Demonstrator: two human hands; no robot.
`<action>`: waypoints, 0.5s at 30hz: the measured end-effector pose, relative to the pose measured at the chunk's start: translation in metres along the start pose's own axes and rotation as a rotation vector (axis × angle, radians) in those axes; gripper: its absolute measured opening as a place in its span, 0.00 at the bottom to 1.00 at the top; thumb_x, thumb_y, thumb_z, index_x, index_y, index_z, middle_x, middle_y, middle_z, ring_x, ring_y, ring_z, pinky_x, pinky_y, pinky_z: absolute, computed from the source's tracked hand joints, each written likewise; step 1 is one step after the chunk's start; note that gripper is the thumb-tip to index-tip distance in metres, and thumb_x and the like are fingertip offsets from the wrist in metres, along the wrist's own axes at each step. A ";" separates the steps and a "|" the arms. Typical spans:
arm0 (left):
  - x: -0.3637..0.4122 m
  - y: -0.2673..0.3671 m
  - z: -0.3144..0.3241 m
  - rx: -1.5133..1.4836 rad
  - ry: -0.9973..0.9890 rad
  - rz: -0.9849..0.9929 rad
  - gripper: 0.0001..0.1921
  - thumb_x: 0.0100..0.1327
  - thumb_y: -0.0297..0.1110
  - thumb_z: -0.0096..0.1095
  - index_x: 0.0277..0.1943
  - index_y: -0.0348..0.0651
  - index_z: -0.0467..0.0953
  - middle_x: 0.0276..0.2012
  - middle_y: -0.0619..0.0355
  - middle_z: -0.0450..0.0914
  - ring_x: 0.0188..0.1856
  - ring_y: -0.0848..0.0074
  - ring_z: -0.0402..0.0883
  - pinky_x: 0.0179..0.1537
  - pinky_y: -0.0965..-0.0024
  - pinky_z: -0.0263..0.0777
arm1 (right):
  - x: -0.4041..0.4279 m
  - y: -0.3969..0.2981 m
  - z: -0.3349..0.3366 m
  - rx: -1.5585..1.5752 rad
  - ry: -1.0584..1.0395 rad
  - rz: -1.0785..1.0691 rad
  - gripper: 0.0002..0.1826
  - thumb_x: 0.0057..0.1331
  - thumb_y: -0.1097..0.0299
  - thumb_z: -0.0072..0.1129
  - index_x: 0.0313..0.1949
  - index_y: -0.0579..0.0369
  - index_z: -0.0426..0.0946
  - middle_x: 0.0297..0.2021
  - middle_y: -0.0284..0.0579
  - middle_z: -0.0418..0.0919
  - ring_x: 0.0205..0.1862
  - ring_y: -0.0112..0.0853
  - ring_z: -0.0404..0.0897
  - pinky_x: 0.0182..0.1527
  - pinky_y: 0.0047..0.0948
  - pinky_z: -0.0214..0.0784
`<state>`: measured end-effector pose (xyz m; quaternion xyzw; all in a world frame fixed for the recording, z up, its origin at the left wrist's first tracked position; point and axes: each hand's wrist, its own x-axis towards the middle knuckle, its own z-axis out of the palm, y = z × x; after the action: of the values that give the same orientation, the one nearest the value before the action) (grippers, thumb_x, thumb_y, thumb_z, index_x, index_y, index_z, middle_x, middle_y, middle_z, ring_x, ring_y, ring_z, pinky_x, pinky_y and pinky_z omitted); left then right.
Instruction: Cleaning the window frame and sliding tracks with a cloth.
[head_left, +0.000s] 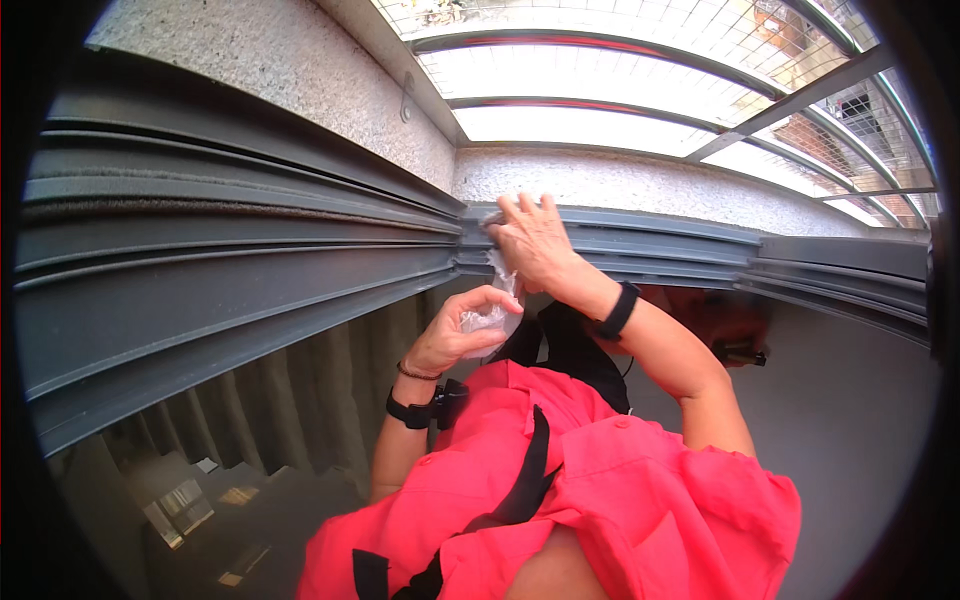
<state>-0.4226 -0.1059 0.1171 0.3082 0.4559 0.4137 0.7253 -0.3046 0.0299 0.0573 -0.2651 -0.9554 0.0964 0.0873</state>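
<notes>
My left hand (457, 330) is curled around a crumpled, translucent white wad (484, 321), which looks like tissue or thin plastic. A ragged strip of it (501, 270) stretches up towards my right hand (534, 238). That hand is slightly blurred and lies over the left end of the grey metal window track (652, 238), fingers pointing outward. Beside its fingers shows the edge of a small greyish-white wad (492, 219), pressed at the corner of the frame. My right palm and thumb are mostly hidden.
Grey window-frame profiles (225, 240) with a fuzzy seal strip rise on the left; another jamb (840, 277) stands right. Beyond the speckled sill (600, 180) are metal safety bars (600, 39) with wire mesh. Pleated curtain (300, 390) hangs below left.
</notes>
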 end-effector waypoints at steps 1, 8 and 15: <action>0.001 -0.001 0.000 0.006 -0.003 0.004 0.14 0.54 0.22 0.59 0.46 0.38 0.73 0.36 0.66 0.74 0.37 0.88 0.70 0.39 0.83 0.63 | -0.006 0.006 -0.003 0.015 -0.021 0.049 0.21 0.38 0.66 0.64 0.37 0.43 0.80 0.38 0.40 0.68 0.44 0.36 0.67 0.43 0.38 0.57; 0.003 -0.005 0.003 -0.047 -0.009 0.006 0.15 0.54 0.22 0.59 0.46 0.38 0.73 0.36 0.66 0.74 0.35 0.90 0.69 0.36 0.85 0.63 | -0.015 0.015 0.018 0.228 0.047 0.210 0.15 0.43 0.71 0.59 0.35 0.50 0.81 0.33 0.45 0.71 0.39 0.41 0.71 0.39 0.34 0.66; -0.004 -0.016 -0.002 -0.067 0.063 0.064 0.14 0.53 0.20 0.59 0.45 0.38 0.73 0.38 0.65 0.74 0.35 0.90 0.69 0.34 0.86 0.63 | 0.009 -0.015 0.022 0.488 0.150 0.201 0.07 0.49 0.76 0.54 0.30 0.57 0.76 0.31 0.49 0.69 0.35 0.45 0.73 0.37 0.39 0.67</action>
<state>-0.4201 -0.1170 0.1046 0.2849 0.4545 0.4612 0.7068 -0.3240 0.0188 0.0405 -0.3360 -0.8637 0.3122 0.2091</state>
